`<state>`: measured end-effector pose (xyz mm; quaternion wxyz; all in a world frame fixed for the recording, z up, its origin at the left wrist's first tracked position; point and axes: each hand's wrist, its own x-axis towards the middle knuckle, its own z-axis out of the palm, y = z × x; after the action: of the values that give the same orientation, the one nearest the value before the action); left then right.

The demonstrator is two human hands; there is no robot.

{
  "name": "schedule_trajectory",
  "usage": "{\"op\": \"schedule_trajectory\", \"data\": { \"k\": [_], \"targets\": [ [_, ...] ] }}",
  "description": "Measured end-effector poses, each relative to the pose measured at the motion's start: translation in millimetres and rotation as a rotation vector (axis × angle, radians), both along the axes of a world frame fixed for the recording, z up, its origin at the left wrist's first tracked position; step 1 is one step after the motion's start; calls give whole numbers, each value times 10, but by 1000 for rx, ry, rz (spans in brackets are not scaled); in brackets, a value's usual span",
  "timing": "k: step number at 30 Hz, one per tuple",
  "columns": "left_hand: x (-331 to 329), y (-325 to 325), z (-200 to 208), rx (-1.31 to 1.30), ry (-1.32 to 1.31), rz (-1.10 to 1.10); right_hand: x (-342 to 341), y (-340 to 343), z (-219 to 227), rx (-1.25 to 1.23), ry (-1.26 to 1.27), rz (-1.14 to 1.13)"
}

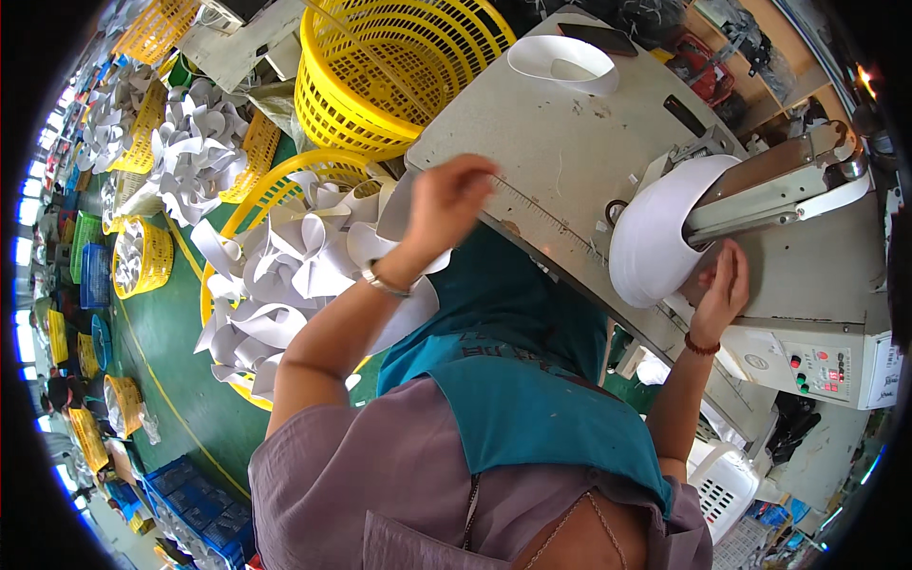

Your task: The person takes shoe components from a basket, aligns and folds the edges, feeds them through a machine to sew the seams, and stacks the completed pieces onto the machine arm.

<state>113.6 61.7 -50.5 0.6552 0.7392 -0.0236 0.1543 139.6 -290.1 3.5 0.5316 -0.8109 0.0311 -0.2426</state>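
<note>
A white curved band [655, 233], like a cap blank or visor piece, sits around the metal arm [769, 190] of a bench machine. My right hand [724, 290] is beside its near right edge, fingers stretched out and thumb apart; whether they touch the band I cannot tell. My left hand [451, 199] is raised over the table's left edge, by the heap of white pieces [313, 247] in a yellow basket [207, 285]. Its fingers are bent and a little blurred, so I cannot make out whether anything is between them. Another white ring-shaped piece [527, 59] lies at the table's far end.
The grey table [532, 142] carries a ruler strip along its near edge. A dark phone-like slab [597, 38] rests at the back. A control box [807, 366] with buttons is at right. A tall yellow basket [347, 114] stands at the table's far left; more filled baskets [142, 256] are beyond.
</note>
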Motion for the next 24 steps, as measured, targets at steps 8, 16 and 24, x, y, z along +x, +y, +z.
{"op": "schedule_trajectory", "data": {
  "k": [8, 16, 24],
  "targets": [
    [-256, 989, -1060, 862, 202, 492, -483, 617, -60, -643, -577, 417],
    [-518, 838, -289, 636, 426, 230, -550, 1065, -87, -538, -408, 729],
    [-1065, 192, 510, 195, 246, -196, -551, 1956, 40, -470, -470, 1058]
  ]
}}
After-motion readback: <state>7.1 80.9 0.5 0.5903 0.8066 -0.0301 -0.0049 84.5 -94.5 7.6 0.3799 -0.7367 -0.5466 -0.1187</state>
